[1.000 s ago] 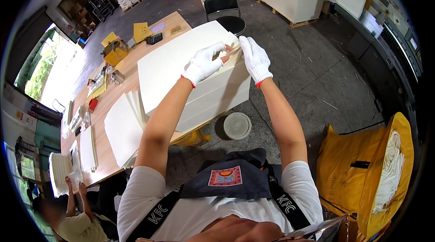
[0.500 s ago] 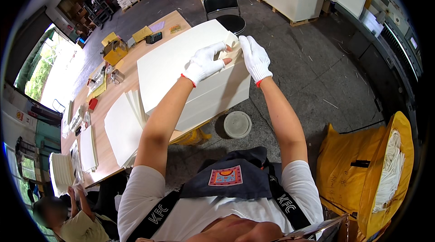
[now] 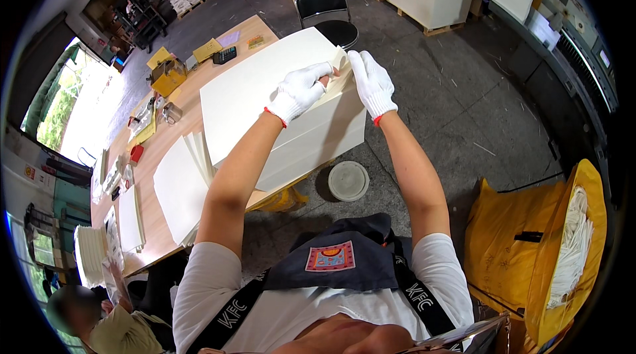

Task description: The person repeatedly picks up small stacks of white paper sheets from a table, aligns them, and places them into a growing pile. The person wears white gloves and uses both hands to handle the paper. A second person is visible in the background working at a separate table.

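Observation:
A tall stack of large cream-white paper sheets (image 3: 265, 79) stands on the table in front of me. My left hand (image 3: 301, 92), in a white knitted glove with bare thumb and fingertips, rests over its right part. Its thumb and fingers are closed on the lifted sheets (image 3: 339, 82) near the stack's right corner. My right hand (image 3: 373, 82), gloved alike, lies upright along the right edge of those sheets. Its fingers are stretched out side by side against them; its thumb is hidden.
Fanned sheets (image 3: 182, 185) lie left on the wooden table (image 3: 152, 175). Behind them are a metal mug (image 3: 172, 113), yellow box (image 3: 167, 77) and calculator (image 3: 225, 55). A black chair (image 3: 324, 9) stands beyond, a lidded bucket (image 3: 348, 181) below, a yellow sack (image 3: 510, 241) right. Someone (image 3: 122, 334) sits lower left.
My left thumb has drawn in toward the fingers, closing the gap between them at the sheets' corner. My right hand has barely moved. The seated person's hands and head have shifted slightly.

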A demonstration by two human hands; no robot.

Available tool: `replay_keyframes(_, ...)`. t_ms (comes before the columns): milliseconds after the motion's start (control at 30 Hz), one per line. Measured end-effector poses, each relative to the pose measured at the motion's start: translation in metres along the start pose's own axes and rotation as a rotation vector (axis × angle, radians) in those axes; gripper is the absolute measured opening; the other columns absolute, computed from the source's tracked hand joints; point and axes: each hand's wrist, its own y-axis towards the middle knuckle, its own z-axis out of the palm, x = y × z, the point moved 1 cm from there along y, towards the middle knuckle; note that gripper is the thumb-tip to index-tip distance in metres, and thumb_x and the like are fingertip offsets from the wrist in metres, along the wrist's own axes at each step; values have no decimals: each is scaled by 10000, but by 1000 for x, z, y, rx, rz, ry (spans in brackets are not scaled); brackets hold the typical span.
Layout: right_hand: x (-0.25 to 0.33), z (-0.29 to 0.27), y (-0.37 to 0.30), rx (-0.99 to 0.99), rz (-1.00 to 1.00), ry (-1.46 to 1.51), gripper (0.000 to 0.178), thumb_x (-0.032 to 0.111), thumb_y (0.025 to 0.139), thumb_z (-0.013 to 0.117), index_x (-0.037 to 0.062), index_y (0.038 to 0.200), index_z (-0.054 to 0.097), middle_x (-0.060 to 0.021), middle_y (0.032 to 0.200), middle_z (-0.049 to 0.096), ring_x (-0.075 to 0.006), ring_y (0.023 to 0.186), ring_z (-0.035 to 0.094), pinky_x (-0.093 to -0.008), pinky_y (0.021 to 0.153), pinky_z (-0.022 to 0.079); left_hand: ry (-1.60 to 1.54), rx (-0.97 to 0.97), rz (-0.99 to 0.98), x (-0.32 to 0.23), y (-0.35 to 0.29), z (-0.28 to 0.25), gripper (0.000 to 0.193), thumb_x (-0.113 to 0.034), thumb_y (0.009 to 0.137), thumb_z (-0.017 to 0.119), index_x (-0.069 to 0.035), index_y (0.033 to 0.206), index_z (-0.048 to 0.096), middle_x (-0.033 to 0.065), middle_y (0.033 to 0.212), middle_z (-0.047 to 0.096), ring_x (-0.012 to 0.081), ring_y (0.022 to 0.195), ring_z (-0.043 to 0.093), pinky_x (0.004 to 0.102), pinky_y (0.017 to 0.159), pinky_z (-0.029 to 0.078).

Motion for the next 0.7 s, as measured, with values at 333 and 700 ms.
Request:
replay_keyframes(333,-4,1,0,-31,-13,0,514,559,1028,360,138,1136,635,-213,1002,701,-427,938,668,-514,803,504,-51,31,-150,-14,-1,-3,342,-249,870,754,-134,1174,647,99,949,705,168,769,683,334,757,536)
replay_keyframes(700,-3,-35,-3,-30,1,-21,645,706,942,450,104,1048,655,-199,998,707,-401,960,673,-489,831,491,254,-67,99,-30,-10,-2,461,-198,878,587,-252,1336,610,42,1154,705,276,902,708,412,795,582)
